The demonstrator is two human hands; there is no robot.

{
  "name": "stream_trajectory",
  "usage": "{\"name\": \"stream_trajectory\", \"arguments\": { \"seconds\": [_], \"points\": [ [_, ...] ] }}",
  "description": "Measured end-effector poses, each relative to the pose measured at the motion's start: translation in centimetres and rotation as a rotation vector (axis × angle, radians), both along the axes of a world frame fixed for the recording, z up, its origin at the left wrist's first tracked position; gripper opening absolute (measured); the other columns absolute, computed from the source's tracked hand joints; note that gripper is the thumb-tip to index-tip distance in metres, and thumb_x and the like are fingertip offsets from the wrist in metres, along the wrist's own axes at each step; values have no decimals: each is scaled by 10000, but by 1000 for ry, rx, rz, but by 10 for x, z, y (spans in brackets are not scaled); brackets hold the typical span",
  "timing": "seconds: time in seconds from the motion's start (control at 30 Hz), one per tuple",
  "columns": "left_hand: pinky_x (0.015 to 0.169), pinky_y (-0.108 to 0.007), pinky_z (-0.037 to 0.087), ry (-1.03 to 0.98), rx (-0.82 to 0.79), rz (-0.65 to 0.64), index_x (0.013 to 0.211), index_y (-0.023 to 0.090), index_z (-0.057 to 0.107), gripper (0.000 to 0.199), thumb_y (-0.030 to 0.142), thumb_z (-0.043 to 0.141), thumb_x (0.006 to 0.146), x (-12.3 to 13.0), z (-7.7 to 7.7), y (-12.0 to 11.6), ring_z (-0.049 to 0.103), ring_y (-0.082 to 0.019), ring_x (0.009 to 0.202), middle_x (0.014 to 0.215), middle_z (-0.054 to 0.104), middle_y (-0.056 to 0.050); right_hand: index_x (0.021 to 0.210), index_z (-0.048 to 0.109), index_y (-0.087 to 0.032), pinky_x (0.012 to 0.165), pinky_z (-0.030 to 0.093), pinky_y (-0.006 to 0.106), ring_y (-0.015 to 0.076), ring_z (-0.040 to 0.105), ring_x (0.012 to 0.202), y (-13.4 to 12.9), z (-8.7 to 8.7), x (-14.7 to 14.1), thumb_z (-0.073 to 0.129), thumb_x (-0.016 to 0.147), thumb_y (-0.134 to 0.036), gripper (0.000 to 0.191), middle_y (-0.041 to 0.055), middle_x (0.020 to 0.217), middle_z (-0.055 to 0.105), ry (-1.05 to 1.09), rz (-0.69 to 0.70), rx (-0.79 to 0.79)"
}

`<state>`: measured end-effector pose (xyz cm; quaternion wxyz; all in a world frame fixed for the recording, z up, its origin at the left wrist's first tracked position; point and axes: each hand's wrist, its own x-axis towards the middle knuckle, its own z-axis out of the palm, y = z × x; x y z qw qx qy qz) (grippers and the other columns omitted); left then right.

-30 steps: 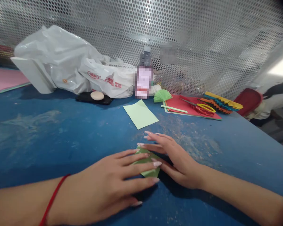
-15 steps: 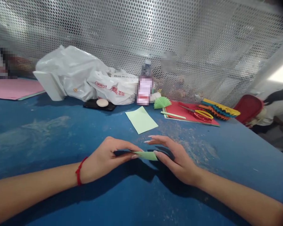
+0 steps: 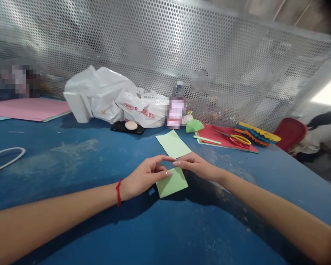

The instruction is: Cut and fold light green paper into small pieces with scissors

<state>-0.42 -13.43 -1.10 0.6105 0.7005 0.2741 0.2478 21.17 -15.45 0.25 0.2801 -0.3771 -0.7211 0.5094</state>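
Green paper (image 3: pixel 173 187), near-square with no clear long axis, projects nearward from the left hand (image 3: pixel 143 178), which clamps its far-left edge; the right hand (image 3: pixel 200 167) adjoins the far corner, closure indeterminable.

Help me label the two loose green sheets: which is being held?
The nearer green sheet, with the thumb of the left hand on it. The farther green sheet lies on the blue table beyond it.
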Motion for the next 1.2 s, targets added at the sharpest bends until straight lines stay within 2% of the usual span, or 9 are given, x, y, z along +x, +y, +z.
{"name": "stream_trajectory", "arguments": {
  "seconds": [0.07,0.17,0.27,0.43,0.53,0.63,0.73,0.93,1.2],
  "points": [
    [544,-214,334,-2,48,127,1192,138,590,444,420,637,852,-2,-1,3,483,-114,617,725,587,-1,702,633,-138,580,405,241,118,549,578,11,3,-4,612,896,-449,367,1,612,603,-9,55,-52],
    [569,-219,384,-36,81,332,1117,152,620,415,430,678,815,-3,-2,11,517,-122,649,789,594,-8,685,619,-135,563,395,228,109,556,563,19,-3,-11,634,871,-445,362,18,614,637,32,17,-54],
    [576,-228,415,-72,32,422,1069,169,626,401,413,722,766,-3,-3,17,534,-122,638,797,571,9,698,589,-146,588,401,232,108,552,581,18,-16,-18,610,879,-461,363,-4,608,604,82,-36,-16],
    [550,-219,345,22,156,298,1037,157,618,358,377,718,772,0,-2,16,461,-113,578,629,500,49,853,626,-155,597,344,232,95,444,608,9,-27,-22,682,827,-443,295,-41,671,526,101,-65,14],
    [562,-229,329,63,270,248,1070,153,615,363,395,679,807,2,-3,15,439,-111,595,668,512,38,802,603,-156,568,275,233,94,356,594,8,-27,-22,671,827,-458,310,-54,638,435,104,-78,14],
    [570,-236,334,56,272,267,1152,163,590,400,433,616,858,1,-4,16,443,-119,622,692,470,39,708,551,-162,574,259,238,97,328,600,9,-26,-23,661,821,-462,339,-55,622,397,147,-87,7],
    [574,-238,327,61,256,225,1201,173,573,383,413,564,901,-1,-4,16,421,-118,622,686,437,43,679,545,-159,570,252,243,98,328,594,8,-25,-24,663,809,-448,337,-49,613,404,172,-74,-11],
    [611,-251,346,37,349,89,1227,205,593,355,382,542,923,-4,-4,8,446,-127,653,755,537,10,723,648,-149,538,246,251,110,334,581,2,-27,-24,664,809,-438,302,-31,608,421,78,-119,20],
    [623,-252,341,-49,297,34,1276,221,561,355,352,512,949,-7,-7,4,436,-124,668,765,506,9,723,698,-160,649,397,259,131,512,662,0,-23,-22,679,836,-354,225,2,683,600,81,23,80]
  ]
}}
